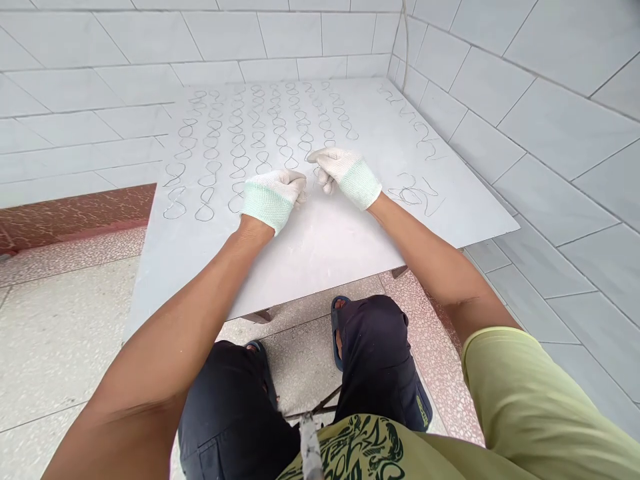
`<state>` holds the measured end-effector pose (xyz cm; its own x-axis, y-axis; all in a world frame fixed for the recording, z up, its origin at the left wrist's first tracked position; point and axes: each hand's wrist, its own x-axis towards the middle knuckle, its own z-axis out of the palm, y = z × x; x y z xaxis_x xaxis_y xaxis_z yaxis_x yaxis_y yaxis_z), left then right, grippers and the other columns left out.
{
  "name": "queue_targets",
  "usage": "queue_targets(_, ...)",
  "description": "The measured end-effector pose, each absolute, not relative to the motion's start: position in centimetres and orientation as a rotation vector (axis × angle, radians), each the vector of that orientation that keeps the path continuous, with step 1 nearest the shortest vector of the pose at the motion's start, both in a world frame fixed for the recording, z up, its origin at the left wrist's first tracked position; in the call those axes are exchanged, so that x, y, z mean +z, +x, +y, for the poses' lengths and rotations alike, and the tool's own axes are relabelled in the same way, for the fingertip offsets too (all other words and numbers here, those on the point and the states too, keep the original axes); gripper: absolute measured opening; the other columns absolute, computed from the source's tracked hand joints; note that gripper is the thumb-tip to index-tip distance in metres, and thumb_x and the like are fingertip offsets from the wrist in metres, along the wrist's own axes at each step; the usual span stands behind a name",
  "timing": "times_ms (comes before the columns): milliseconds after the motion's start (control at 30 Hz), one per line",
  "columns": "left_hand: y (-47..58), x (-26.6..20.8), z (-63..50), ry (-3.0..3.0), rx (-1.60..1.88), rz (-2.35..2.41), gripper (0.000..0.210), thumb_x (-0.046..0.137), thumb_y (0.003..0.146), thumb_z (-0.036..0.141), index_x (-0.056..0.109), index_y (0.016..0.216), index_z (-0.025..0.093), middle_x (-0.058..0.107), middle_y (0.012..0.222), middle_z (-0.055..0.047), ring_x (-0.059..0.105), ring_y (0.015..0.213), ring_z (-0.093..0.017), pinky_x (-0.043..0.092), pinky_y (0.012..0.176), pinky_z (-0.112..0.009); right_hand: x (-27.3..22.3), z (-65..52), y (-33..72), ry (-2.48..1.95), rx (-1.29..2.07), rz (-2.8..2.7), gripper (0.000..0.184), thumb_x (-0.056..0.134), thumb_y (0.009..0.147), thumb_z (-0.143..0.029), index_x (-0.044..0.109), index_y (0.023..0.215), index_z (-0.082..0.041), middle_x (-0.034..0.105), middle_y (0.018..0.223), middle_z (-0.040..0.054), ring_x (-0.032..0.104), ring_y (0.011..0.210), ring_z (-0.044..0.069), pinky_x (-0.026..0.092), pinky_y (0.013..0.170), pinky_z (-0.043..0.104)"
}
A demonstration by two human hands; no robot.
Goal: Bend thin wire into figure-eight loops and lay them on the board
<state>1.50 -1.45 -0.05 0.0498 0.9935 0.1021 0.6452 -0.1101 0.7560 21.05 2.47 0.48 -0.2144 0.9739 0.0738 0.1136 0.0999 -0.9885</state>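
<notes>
Both hands wear white knit gloves with pale green cuffs and are raised close together over the white board. My left hand (275, 195) is closed, fingertips pressed together and turned toward the right hand. My right hand (346, 175) is also closed in a pinch, pointing left. Whatever sits between the fingertips is too fine to make out. Around them on the board lie rows of thin wire loops twisted into figure-eight shapes, such as a wire figure-eight (205, 204) at the near left. Loose bent wire pieces (411, 193) lie in a small tangle right of my right hand.
The white board (320, 260) forms a tabletop reaching to tiled walls behind (220, 37) and at the right (540, 133). More wavy wires (425, 137) lie near its right edge. A thin cable (406, 40) hangs in the corner. My knees are below the front edge.
</notes>
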Motion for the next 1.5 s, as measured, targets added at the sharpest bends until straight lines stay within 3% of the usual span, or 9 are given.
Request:
queue_targets(233, 2.4, 0.6, -2.3, 1.462, 1.033, 1.666, 0.028, 0.072, 0.107, 0.024, 0.072, 0.078, 0.026, 0.078, 0.076, -0.002, 0.078, 0.076, -0.023, 0.063, 0.085, -0.036, 0.4, 2.1, 21.1, -1.128, 1.146, -1.616, 0.043, 0.060, 0.125, -0.009, 0.074, 0.087, -0.024, 0.063, 0.063, -0.0054, 0.057, 0.052, 0.011, 0.048, 0.051, 0.021)
queue_targets(533, 2.4, 0.6, -2.4, 1.448, 0.977, 1.626, 0.031, 0.075, 0.108, 0.024, 0.072, 0.077, 0.025, 0.081, 0.074, -0.005, 0.084, 0.081, -0.024, 0.066, 0.087, -0.036, 0.7, 2.5, 21.6, -1.145, 1.211, -1.697, 0.038, 0.063, 0.127, -0.014, 0.075, 0.092, -0.021, 0.064, 0.060, -0.0065, 0.056, 0.052, 0.011, 0.046, 0.052, 0.019)
queue_targets(700, 2.3, 0.4, -2.2, 1.483, 1.026, 1.681, 0.024, 0.076, 0.105, 0.032, 0.077, 0.082, 0.027, 0.087, 0.084, -0.007, 0.086, 0.087, -0.029, 0.069, 0.095, -0.042, 1.2, 2.7, 21.8, -1.182, 1.234, -1.517, 0.030, 0.076, 0.126, -0.044, 0.074, 0.102, -0.025, 0.073, 0.072, -0.0031, 0.068, 0.060, 0.016, 0.057, 0.060, 0.026)
queue_targets(800, 2.3, 0.4, -2.2, 1.468, 1.100, 1.685, 0.022, 0.074, 0.105, 0.035, 0.080, 0.086, 0.027, 0.088, 0.085, -0.007, 0.088, 0.091, -0.030, 0.071, 0.094, -0.041, 1.4, 2.8, 22.0, -1.205, 1.268, -1.421, 0.044, 0.086, 0.118, -0.066, 0.070, 0.106, -0.027, 0.071, 0.074, -0.0021, 0.074, 0.064, 0.019, 0.058, 0.059, 0.028)
queue_targets(900, 2.2, 0.4, -2.3, 1.453, 1.136, 1.669, 0.022, 0.073, 0.105, 0.036, 0.080, 0.086, 0.028, 0.088, 0.084, -0.007, 0.089, 0.095, -0.031, 0.072, 0.092, -0.040, 1.3, 2.9, 21.9, -1.145, 1.336, -1.395, 0.052, 0.092, 0.112, -0.073, 0.070, 0.101, -0.026, 0.074, 0.078, -0.0002, 0.076, 0.066, 0.018, 0.061, 0.059, 0.027)
queue_targets(1033, 2.2, 0.4, -2.3, 1.536, 1.098, 1.670, 0.033, 0.067, 0.107, 0.037, 0.075, 0.076, 0.029, 0.087, 0.083, -0.006, 0.087, 0.088, -0.030, 0.071, 0.095, -0.041, 0.6, 2.8, 21.0, -1.132, 1.411, -1.458, 0.044, 0.094, 0.116, -0.052, 0.074, 0.090, -0.023, 0.078, 0.079, 0.0022, 0.075, 0.065, 0.015, 0.063, 0.059, 0.025)
queue_targets(1200, 2.3, 0.2, -2.3, 1.627, 1.040, 1.693, 0.038, 0.063, 0.110, 0.039, 0.074, 0.076, 0.028, 0.086, 0.082, -0.004, 0.085, 0.087, -0.028, 0.069, 0.097, -0.040, 0.2, 2.4, 20.3, -1.099, 1.385, -1.547, 0.045, 0.075, 0.124, -0.017, 0.071, 0.080, -0.021, 0.077, 0.071, 0.0005, 0.071, 0.059, 0.011, 0.058, 0.057, 0.023)
queue_targets(1367, 2.4, 0.0, -2.4, 1.667, 1.029, 1.724, 0.038, 0.064, 0.112, 0.036, 0.074, 0.076, 0.027, 0.087, 0.089, -0.005, 0.085, 0.096, -0.027, 0.066, 0.108, -0.042, 0.7, 1.3, 20.5, -1.074, 1.338, -1.541, 0.046, 0.071, 0.122, -0.010, 0.068, 0.078, -0.022, 0.073, 0.068, -0.0027, 0.067, 0.057, 0.009, 0.056, 0.058, 0.021)
queue_targets(1500, 2.7, 0.4, -2.4, 1.609, 0.921, 1.823, 0.048, 0.066, 0.115, 0.043, 0.068, 0.070, 0.027, 0.084, 0.083, -0.006, 0.080, 0.090, -0.028, 0.063, 0.103, -0.043, 0.7, 0.9, 20.6, -1.064, 1.297, -1.549, 0.044, 0.072, 0.119, -0.007, 0.069, 0.077, -0.022, 0.073, 0.069, -0.0029, 0.066, 0.060, 0.009, 0.055, 0.060, 0.020)
